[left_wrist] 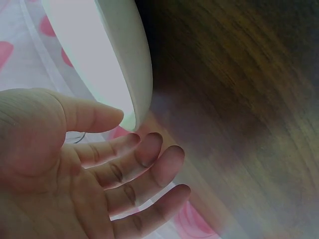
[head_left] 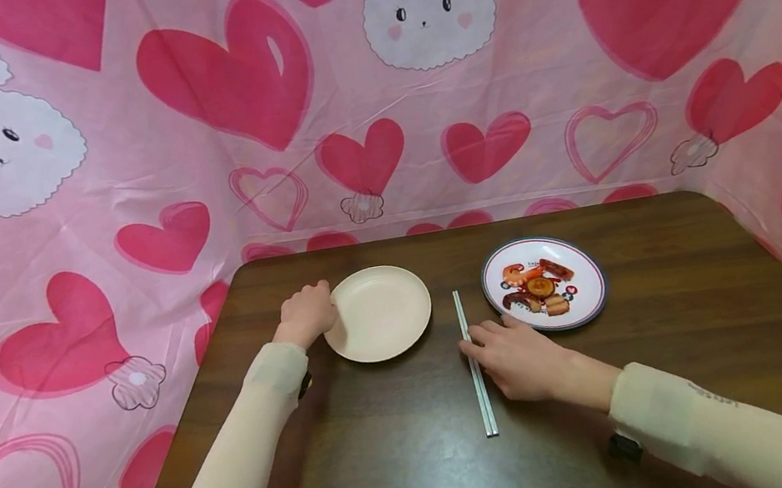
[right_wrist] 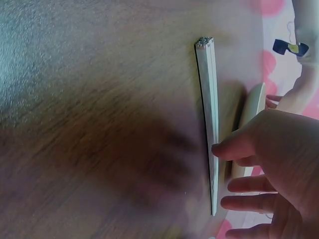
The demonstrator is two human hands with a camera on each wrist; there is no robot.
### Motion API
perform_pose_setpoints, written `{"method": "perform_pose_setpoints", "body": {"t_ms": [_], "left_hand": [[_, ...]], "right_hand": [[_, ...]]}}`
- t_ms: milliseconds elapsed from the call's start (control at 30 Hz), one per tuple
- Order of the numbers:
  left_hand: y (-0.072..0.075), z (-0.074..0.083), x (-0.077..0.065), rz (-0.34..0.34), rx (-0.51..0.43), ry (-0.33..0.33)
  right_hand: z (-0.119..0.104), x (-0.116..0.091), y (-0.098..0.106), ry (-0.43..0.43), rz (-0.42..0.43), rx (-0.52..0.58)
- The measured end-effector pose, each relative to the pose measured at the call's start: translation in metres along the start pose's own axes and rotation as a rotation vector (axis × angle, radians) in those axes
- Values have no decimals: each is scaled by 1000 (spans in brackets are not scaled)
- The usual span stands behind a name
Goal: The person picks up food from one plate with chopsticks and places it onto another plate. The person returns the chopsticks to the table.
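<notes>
- A round, cream-coloured plate (head_left: pixel 380 315) is set at the left of the dark brown wood-grained table (head_left: pixel 391 446); its left rim is met by the left hand (head_left: pixel 306 316).
- In the left wrist view, only a narrow gap is left between thumb and index finger beside that rim, and the fingers are loosely extended; whether the rim is pressed cannot be told.
- A pair of slim, pale silvery chopsticks (head_left: pixel 483 395) is laid side by side on the table, between the two plates.
- The chopsticks are reached over by the right hand (head_left: pixel 522 359); its thumb and fingers are held apart and not wrapped around them.
- To their right, assorted food pieces (head_left: pixel 540 287) are carried by a round white plate with a blue rim (head_left: pixel 585 282).
- Both forearms are covered by cream sleeves (head_left: pixel 261 440).
- The table is surrounded by pink heart-and-rabbit cloth (head_left: pixel 353 93).
</notes>
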State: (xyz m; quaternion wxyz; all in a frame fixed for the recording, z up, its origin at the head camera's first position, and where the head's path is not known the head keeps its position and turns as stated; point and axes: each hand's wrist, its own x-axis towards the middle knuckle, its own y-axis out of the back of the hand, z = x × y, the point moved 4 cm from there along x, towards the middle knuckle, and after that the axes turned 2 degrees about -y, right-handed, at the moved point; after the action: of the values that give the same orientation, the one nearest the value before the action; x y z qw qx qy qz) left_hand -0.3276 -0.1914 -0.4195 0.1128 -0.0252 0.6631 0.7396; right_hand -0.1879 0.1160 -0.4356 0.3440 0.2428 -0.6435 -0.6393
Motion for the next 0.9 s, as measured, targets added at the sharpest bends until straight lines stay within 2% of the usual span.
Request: {"method": "perform_pose_setpoints", "body": {"t_ms": [167,400,567,900], "left_hand": [[-1,-1,1,-7,1,1],[-3,-2,1,-7,-6,-4],[-4,-3,2,-12,-3,-5],[-7,-4,4,-45,-11,15]], "right_hand": [[-5,0,0,24,4,-17],[-8,2,-2,38,-47,-21],[-10,2,-2,43,-53,-28],[-12,6,-5,27,-98,-8]]}}
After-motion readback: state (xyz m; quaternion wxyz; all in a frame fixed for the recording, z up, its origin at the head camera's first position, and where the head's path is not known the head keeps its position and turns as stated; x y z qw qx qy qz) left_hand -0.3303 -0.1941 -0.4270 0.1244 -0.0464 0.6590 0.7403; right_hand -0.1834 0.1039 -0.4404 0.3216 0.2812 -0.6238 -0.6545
